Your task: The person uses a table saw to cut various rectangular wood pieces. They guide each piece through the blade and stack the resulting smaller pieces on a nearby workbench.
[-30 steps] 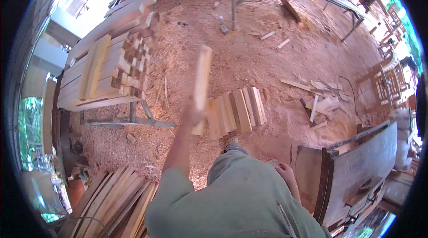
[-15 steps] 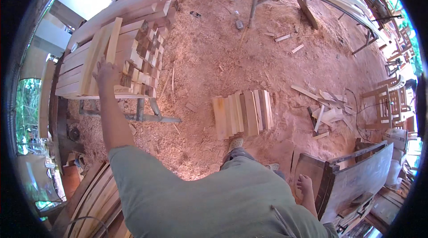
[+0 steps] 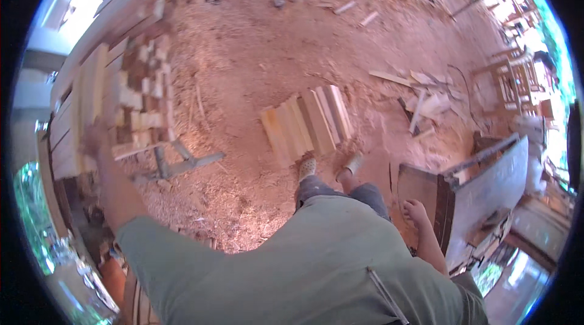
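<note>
My left hand (image 3: 94,139) reaches to the near end of the loose wooden boards (image 3: 93,81) on top of a tall stack of timber (image 3: 146,90) at the left. Motion smears its fingers, so their grip on the board cannot be made out. At my right side hangs my right hand (image 3: 417,210), its fingers curled in with nothing visible in them, close to a dark-edged cabinet (image 3: 486,185). On the ground just ahead of my feet lies a row of short wooden boards (image 3: 307,121), set side by side.
A metal trestle (image 3: 176,164) carries the timber stack. Wood offcuts (image 3: 426,97) lie scattered to the right, with a dark cable by them. Wooden chairs (image 3: 511,87) stand at the far right. Sawdust and shavings cover the ground (image 3: 243,51).
My view has swung, so the stack and the row of boards sit further left. Both my feet now show. My left hand remains by the top boards; my right hand still hangs curled.
</note>
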Motion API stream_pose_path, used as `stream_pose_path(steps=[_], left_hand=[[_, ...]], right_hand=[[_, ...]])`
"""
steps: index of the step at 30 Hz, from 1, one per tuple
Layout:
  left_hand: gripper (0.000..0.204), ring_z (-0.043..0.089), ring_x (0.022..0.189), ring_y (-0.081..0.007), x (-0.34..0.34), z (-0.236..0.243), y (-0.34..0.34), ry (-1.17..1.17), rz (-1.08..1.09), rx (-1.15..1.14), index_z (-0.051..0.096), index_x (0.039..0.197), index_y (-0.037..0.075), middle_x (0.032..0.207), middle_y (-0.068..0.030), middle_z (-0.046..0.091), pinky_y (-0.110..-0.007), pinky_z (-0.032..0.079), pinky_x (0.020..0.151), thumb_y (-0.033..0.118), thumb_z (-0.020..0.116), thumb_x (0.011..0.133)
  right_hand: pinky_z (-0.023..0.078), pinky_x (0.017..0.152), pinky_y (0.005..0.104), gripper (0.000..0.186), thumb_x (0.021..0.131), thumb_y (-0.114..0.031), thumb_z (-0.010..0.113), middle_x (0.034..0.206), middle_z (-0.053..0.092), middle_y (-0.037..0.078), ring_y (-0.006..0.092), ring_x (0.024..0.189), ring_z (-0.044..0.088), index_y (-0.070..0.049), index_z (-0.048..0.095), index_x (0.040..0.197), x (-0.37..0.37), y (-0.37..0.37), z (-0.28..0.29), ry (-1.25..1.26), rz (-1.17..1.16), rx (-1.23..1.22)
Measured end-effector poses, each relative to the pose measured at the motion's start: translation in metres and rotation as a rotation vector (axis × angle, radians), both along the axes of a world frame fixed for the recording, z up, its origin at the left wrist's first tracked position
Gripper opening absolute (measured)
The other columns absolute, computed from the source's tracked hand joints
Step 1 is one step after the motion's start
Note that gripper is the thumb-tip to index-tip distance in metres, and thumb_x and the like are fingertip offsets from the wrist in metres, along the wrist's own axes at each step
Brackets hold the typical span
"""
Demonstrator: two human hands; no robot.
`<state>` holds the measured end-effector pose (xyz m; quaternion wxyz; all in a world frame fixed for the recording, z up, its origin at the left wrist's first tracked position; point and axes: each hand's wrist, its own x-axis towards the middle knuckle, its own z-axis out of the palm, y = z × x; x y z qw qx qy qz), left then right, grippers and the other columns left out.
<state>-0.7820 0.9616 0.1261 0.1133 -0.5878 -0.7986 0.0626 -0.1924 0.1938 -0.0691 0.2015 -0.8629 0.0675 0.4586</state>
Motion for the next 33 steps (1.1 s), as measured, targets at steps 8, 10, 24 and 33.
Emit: stream_pose_path(steps=[8, 10, 24, 33], left_hand=[[0.047, 0.054, 0.118, -0.0431, 0.133, -0.141, -0.149, -0.351, -0.459, 0.387, 0.052, 0.127, -0.007, 0.129, -0.0282, 0.055, -0.048, 0.043, 0.097, 0.025, 0.057, 0.093], [0.062, 0.047, 0.127, -0.0417, 0.17, -0.221, -0.231, -0.629, -0.495, -0.011, 0.043, 0.135, -0.009, 0.135, -0.0297, 0.049, -0.047, 0.038, 0.106, 0.024, 0.066, 0.087], [0.036, 0.066, 0.087, -0.0312, 0.343, -0.644, -0.426, -0.91, -0.321, -1.073, 0.069, 0.092, -0.001, 0.092, -0.02, 0.07, -0.041, 0.051, 0.077, 0.032, 0.057, 0.09], [0.043, 0.068, 0.085, -0.0407, 0.415, -0.748, -0.387, -0.842, -0.261, -0.79, 0.065, 0.101, -0.008, 0.093, -0.0267, 0.068, -0.045, 0.053, 0.082, 0.032, 0.063, 0.084]], right_hand=[[0.054, 0.07, 0.0326, 0.046, 0.088, -0.032, 0.065, 0.1, 0.07, 0.013, 0.0199, 0.089, 0.066, 0.001, 0.064, 0.12, 0.034, 0.028, -0.06, 0.133, 0.121, -0.064], [0.055, 0.071, 0.0329, 0.046, 0.087, -0.031, 0.066, 0.099, 0.071, 0.014, 0.0206, 0.088, 0.067, 0.003, 0.064, 0.119, 0.047, 0.048, -0.091, 0.172, 0.281, -0.015], [0.05, 0.06, 0.0326, 0.038, 0.078, -0.013, 0.068, 0.086, 0.065, 0.01, 0.0197, 0.072, 0.062, 0.003, 0.06, 0.111, 0.007, 0.214, -0.479, 0.348, 0.059, 0.436], [0.048, 0.094, 0.0461, 0.08, 0.069, -0.029, 0.081, 0.111, 0.063, 0.026, 0.0384, 0.107, 0.06, 0.003, 0.042, 0.132, -0.017, 0.279, -0.564, -0.378, 0.394, -0.01]])
